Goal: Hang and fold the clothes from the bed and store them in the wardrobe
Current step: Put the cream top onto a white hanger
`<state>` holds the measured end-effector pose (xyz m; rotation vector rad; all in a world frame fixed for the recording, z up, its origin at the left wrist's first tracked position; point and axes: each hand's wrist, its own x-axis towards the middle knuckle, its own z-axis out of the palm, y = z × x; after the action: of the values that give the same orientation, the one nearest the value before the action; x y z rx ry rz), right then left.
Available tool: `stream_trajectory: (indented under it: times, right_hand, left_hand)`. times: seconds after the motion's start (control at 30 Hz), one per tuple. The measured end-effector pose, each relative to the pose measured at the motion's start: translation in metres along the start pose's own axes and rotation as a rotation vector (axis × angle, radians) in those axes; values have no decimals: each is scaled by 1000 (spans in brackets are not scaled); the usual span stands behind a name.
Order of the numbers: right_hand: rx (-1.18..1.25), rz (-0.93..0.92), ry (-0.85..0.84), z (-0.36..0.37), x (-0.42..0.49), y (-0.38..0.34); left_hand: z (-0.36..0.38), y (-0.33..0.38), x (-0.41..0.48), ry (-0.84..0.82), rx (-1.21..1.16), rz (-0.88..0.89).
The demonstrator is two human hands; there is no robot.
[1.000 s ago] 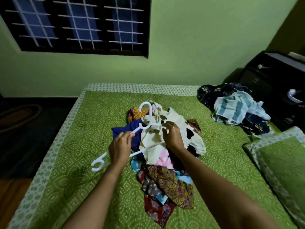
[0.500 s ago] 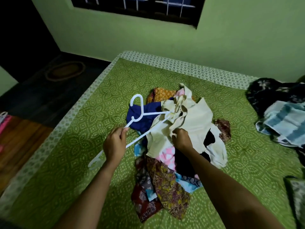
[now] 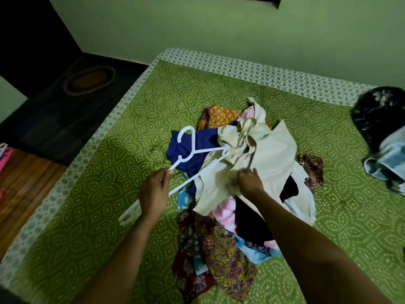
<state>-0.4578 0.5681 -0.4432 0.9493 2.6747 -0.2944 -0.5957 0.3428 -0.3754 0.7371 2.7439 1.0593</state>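
A heap of clothes lies mid-bed: a cream top [image 3: 269,159] on top, a blue garment [image 3: 192,150] to its left, patterned brown and yellow cloth [image 3: 221,255] nearer me. My left hand [image 3: 153,191] grips white plastic hangers [image 3: 190,150]; one hanger's arm runs into the cream top's neck. A second hanger's hook [image 3: 128,216] pokes out below that hand. My right hand [image 3: 249,183] pinches the cream top's fabric near its middle.
The bed [image 3: 109,216] has a green dotted cover with a pale border. A second pile of dark and striped clothes [image 3: 383,132] lies at the right edge. Left of the bed are dark floor, an oval mat [image 3: 89,80] and wooden boards [image 3: 24,181].
The camera has tilted down and left, dropping the window out of view. My right hand slid lower on the cream top while the left kept its grip on the hangers.
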Motion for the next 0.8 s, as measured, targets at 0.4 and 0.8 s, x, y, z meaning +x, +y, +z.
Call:
stream_trajectory:
  times: [0.4, 0.8]
  right_hand:
    - [605, -94, 457, -69, -36, -32]
    - [767, -524, 602, -161, -120, -183]
  left_hand:
    - [-25, 31, 4, -53, -182, 126]
    - [-117, 51, -2, -53, -290, 285]
